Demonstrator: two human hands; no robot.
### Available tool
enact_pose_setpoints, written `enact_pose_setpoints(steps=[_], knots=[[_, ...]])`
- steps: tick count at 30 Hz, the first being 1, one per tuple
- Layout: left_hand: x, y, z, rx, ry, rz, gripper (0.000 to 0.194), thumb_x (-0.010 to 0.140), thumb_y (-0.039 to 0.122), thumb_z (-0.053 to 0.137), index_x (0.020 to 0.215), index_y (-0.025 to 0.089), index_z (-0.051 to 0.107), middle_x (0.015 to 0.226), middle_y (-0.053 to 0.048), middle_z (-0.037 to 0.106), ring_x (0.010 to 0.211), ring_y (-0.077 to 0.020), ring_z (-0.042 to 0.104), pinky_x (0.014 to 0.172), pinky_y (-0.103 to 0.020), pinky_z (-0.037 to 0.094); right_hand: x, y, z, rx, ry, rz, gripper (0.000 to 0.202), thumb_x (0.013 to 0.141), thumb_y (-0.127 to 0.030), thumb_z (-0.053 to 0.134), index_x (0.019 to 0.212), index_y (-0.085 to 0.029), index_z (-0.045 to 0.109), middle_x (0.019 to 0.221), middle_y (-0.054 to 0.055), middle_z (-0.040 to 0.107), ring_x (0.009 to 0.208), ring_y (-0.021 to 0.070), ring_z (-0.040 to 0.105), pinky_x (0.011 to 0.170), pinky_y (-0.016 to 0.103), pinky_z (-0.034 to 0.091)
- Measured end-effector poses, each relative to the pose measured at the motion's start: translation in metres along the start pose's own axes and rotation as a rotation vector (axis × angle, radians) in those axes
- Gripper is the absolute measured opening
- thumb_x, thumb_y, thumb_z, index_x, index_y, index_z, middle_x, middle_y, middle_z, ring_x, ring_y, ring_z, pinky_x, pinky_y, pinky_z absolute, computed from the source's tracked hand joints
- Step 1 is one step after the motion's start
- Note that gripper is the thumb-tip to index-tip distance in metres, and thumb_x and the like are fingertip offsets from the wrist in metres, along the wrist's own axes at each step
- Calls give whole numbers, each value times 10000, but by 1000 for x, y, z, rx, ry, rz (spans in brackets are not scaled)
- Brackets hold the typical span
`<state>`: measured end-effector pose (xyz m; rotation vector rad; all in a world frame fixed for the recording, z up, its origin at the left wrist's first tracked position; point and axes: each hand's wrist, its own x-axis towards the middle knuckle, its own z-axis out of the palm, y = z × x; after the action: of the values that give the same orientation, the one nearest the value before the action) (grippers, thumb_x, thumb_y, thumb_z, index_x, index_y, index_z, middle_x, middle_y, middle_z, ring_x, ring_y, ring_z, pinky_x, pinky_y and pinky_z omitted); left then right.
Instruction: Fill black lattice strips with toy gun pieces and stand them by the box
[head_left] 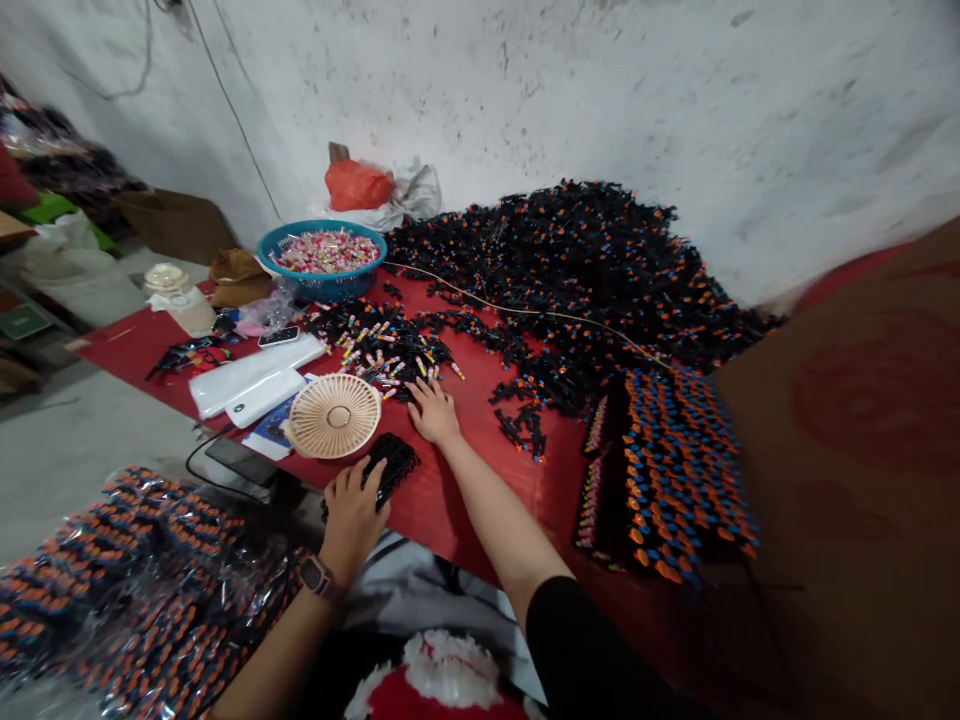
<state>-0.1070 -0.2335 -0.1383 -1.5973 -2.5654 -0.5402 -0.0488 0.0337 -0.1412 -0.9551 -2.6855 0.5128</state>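
Note:
My left hand (355, 500) curls over a compact row of black plastic pieces (393, 464) at the table's near edge, its fingers bent across one end. My right hand (434, 410) is stretched out with fingers apart, fingertips at the near edge of a loose heap of black pieces (409, 345). Small pink, yellow and white sticks (373, 345) lie on that heap. Whether the right fingertips touch a piece I cannot tell. A shallow cream slatted basket (335, 415) stands just left of both hands.
Behind rises a big mound of black pieces with orange and blue tips (570, 270). A blue basket (322, 285) holds small coloured bits. Stacked rows (675, 470) and a cardboard box (847, 450) stand right. White packets (255, 380) and a phone (278, 337) lie left; bagged pieces (165, 590) are below.

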Motion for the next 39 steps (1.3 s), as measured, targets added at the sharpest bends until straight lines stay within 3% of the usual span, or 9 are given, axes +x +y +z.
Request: enact_pose_setpoints(steps=[5, 9, 15, 19, 23, 25, 30, 34, 39], knots=[[6, 4, -10, 2, 51, 60, 498, 986, 309, 747, 1481, 252, 744, 1572, -187, 660, 1324, -418, 628, 1044, -586, 534, -43, 16, 4, 70, 107, 51, 507, 1123, -282, 493, 1610, -373, 599, 1722, 28, 562, 1632, 305, 400, 1225, 594, 463], [2, 20, -22, -32, 71, 84, 498, 1013, 337, 721, 1506, 265, 728, 1570, -183, 644, 1338, -406, 614, 1032, -546, 537, -85, 54, -2, 149, 189, 76, 477, 1078, -206, 517, 1499, -342, 696, 1627, 42, 662, 1579, 312, 498, 1232, 617, 458], [-21, 67, -34, -25, -179, 81, 530, 987, 363, 753, 1500, 234, 729, 1511, -187, 641, 1299, -402, 602, 1046, -555, 547, -129, 108, -28, 242, 236, 147, 500, 985, -87, 469, 1338, -240, 790, 1517, 93, 734, 1630, 314, 465, 1281, 598, 433], [-34, 98, -22, 1, -319, 66, 601, 991, 377, 754, 1535, 131, 688, 1499, -240, 615, 1258, -413, 598, 1015, -557, 560, -153, 101, -38, 153, 281, 213, 541, 967, -122, 519, 1429, -244, 775, 1710, 122, 541, 1660, 338, 350, 1324, 590, 346], [-36, 114, -3, -52, -299, 153, 551, 1032, 342, 679, 1480, 21, 691, 1443, -287, 615, 1213, -386, 606, 1053, -521, 556, -155, 62, -37, 148, 338, 306, 535, 1057, -234, 496, 1547, -290, 703, 1446, 134, 642, 1326, 292, 610, 1202, 500, 483], [-33, 116, 4, -81, -279, 202, 507, 1041, 333, 657, 1430, 11, 707, 1370, -275, 643, 1179, -374, 626, 1041, -503, 565, -146, 39, -35, 196, 239, 320, 529, 1132, -351, 450, 1632, -296, 616, 1278, 115, 663, 1123, 257, 688, 1058, 400, 568], [-22, 105, 13, -188, -273, 248, 247, 1021, 286, 687, 1187, 128, 778, 1263, -192, 675, 991, -313, 719, 915, -429, 599, -137, 8, -36, 108, 66, 433, 428, 1165, -446, 491, 1473, -243, 707, 1336, 160, 684, 1149, 291, 720, 995, 371, 572], [-17, 88, 8, -271, -285, 287, 212, 1033, 273, 680, 1209, 196, 772, 1267, -129, 680, 987, -262, 746, 923, -381, 623, -165, 22, -41, 69, 80, 428, 334, 1158, -406, 520, 1291, -225, 767, 1285, 155, 721, 1084, 275, 739, 955, 352, 565], [-15, 71, 2, -372, -291, 423, 328, 1058, 270, 621, 1351, 257, 766, 1482, -125, 674, 1354, -306, 660, 1164, -484, 576, -220, 61, -46, 191, 190, 367, 352, 1140, -405, 477, 1122, -226, 779, 1133, 148, 792, 1071, 293, 757, 964, 382, 570]])
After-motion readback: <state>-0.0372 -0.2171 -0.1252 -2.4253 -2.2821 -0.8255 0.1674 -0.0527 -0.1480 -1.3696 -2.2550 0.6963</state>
